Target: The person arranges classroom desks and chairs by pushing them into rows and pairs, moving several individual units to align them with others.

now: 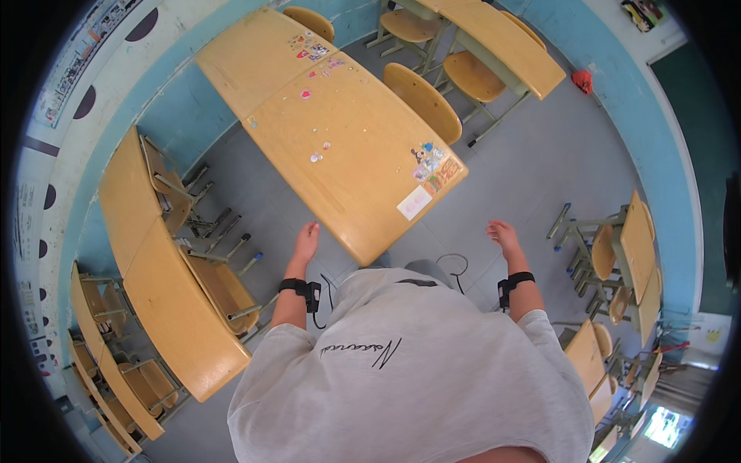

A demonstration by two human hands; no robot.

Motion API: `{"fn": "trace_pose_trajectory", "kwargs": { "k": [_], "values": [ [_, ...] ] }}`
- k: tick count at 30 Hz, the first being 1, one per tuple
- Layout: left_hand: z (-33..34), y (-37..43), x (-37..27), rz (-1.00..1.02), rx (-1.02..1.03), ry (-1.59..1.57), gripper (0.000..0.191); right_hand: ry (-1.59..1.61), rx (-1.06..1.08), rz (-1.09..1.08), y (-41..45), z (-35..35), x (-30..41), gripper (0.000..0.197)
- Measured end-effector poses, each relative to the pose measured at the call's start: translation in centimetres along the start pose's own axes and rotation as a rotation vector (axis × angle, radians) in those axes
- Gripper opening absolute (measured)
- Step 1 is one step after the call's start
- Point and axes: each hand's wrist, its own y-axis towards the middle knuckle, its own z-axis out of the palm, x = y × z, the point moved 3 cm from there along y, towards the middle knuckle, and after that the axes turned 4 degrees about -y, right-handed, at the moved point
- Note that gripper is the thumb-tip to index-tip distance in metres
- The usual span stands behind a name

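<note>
My left hand (307, 239) hangs just off the left edge of a wooden school desk (341, 191), holding nothing that I can see. Its fingers look close together, and the palm side is partly hidden. Out to the right, over the grey floor, my right hand (502, 235) is empty with its fingers loosely apart. It is nearest the desk's front right corner but does not touch it. Colourful stickers (429, 163) and a white card-like sticker (415, 202) are on that corner. Black straps with small devices (312, 296) circle both forearms.
A wooden chair (425, 101) stands against the desk's right side. More desks (179, 324) with chairs line the left wall, and others (637, 249) stand at the right. A red bag-like object (582, 82) is by the far wall. Thin black cables hang beside my body.
</note>
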Motion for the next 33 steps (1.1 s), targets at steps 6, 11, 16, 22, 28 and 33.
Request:
{"fn": "trace_pose_trajectory", "kwargs": {
  "k": [6, 11, 16, 22, 28, 33],
  "values": [
    [1.0, -0.7, 0.5, -0.093, 0.186, -0.193, 0.033, -0.094, 0.159, -0.024, 7.4, 2.5, 4.3, 0.030],
    [3.8, -4.5, -1.0, -0.240, 0.073, -0.292, 0.033, -0.190, 0.418, -0.041, 13.3, 4.0, 7.5, 0.030],
    [9.6, -8.6, 0.3, -0.665, -0.199, -0.574, 0.048, -0.126, 0.897, 0.166, 16.7, 3.8, 9.6, 0.033],
    [12.9, -10.4, -0.5, -0.565, -0.436, -0.435, 0.058, -0.146, 1.087, 0.206, 18.8, 3.1, 12.0, 0.031],
    [15.0, -11.5, -3.1, -0.641, -0.380, -0.514, 0.060, -0.432, 1.201, 0.113, 19.3, 3.1, 14.8, 0.032],
    [16.3, -11.9, -2.3, -0.648, -0.561, -0.688, 0.058, -0.636, 1.137, -0.075, 23.6, 2.9, 17.0, 0.031]
  ]
}}
